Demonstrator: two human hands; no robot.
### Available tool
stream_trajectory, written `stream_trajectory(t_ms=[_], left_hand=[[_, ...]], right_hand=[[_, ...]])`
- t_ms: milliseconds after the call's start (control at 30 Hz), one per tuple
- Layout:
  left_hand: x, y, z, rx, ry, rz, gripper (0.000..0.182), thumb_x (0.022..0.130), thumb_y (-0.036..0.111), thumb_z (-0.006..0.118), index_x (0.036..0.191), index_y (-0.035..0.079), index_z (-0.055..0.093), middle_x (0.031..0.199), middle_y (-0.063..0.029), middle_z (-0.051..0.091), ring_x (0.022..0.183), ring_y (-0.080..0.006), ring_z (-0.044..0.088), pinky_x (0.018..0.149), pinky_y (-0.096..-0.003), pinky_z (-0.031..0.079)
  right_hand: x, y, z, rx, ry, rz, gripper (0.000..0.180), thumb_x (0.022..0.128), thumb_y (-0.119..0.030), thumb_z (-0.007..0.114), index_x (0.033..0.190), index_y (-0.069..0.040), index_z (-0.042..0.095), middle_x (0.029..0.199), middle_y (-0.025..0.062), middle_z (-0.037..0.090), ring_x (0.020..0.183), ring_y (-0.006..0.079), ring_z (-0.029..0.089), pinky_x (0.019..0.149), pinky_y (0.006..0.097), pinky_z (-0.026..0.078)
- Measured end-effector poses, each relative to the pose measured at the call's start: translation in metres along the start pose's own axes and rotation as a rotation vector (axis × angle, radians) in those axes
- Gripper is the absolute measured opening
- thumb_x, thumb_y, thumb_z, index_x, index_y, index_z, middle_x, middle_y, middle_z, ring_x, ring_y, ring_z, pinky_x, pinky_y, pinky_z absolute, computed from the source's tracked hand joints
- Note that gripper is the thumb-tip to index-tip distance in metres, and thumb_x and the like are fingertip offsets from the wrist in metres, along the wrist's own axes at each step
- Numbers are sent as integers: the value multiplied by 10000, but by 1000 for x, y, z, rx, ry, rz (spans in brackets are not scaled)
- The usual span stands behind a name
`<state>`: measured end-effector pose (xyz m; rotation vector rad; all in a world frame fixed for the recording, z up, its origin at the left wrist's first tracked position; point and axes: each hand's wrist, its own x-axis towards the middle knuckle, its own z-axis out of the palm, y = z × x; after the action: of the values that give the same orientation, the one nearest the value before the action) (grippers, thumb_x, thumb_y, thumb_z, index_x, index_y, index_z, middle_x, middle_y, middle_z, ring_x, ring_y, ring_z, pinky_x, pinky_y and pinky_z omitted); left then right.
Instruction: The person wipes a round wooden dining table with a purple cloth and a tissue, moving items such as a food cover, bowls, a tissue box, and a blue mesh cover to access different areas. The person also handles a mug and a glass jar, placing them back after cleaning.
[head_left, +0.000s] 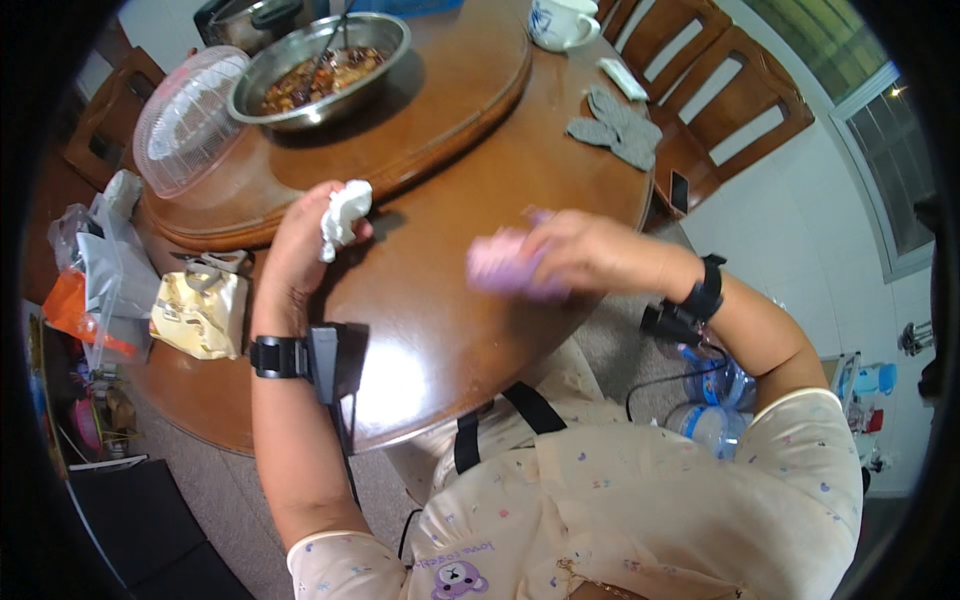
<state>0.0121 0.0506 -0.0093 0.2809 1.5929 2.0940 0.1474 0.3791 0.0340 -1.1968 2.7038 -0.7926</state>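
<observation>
My left hand (319, 225) holds a crumpled white tissue (346, 217) above the near rim of the raised round wooden turntable (465, 112). Over the glossy wooden table (427, 262), my right hand (574, 251) grips a pink and purple cloth (506, 262), blurred and bunched under the fingers; its exact kind cannot be told. Grey knitted gloves or socks (615, 129) lie flat near the table's right edge. On the left, a cream printed soft pack (201, 313) has grey-handled scissors (214, 266) on top of it.
A steel bowl of food (319, 79) and a pink mesh cover (191, 124) occupy the turntable. Plastic bags (112, 277) crowd the left edge. At the right are a white and blue mug (559, 26), a small white packet (622, 79) and a phone on a chair (678, 193).
</observation>
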Motion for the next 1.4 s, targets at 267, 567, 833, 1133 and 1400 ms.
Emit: stream_trajectory(t_ms=[267, 567, 833, 1133, 1400], left_hand=[[1, 2, 0, -72, -53, -13, 138, 922, 149, 490, 917, 58, 593, 850, -57, 640, 675, -161, 644, 636, -262, 537], [0, 5, 0, -132, -104, 5, 139, 911, 131, 477, 923, 54, 592, 900, -84, 647, 706, -179, 645, 645, -278, 538], [-3, 6, 5, -109, -72, 8, 132, 908, 146, 494, 913, 58, 592, 900, -74, 648, 692, -161, 636, 654, -276, 537], [-2, 6, 5, -112, -73, 8, 135, 904, 146, 496, 914, 53, 593, 887, -72, 652, 695, -160, 639, 648, -275, 542], [-4, 6, 7, -94, -105, -7, 139, 910, 155, 500, 915, 52, 593, 901, -73, 652, 701, -158, 640, 639, -256, 540]], right_hand=[[33, 77, -69, -408, 178, 97, 502, 854, -246, 637, 1301, -45, 526, 1368, 199, 460, 1288, 367, 417, 1084, 415, 341], [112, 114, -32, -547, 7, 514, 871, 930, -615, 399, 1463, 45, 205, 1514, 291, 191, 1408, 454, 170, 1154, 460, 206], [112, 96, -25, -512, -3, 562, 989, 864, -677, 468, 1476, 42, 174, 1528, 282, 163, 1422, 442, 143, 1156, 446, 209], [113, 75, -15, -526, -22, 546, 1016, 833, -661, 534, 1480, 32, 170, 1528, 283, 160, 1420, 448, 142, 1154, 452, 219], [112, 47, -6, -524, -21, 446, 1036, 790, -617, 614, 1475, 31, 186, 1510, 309, 179, 1403, 475, 173, 1129, 481, 265]])
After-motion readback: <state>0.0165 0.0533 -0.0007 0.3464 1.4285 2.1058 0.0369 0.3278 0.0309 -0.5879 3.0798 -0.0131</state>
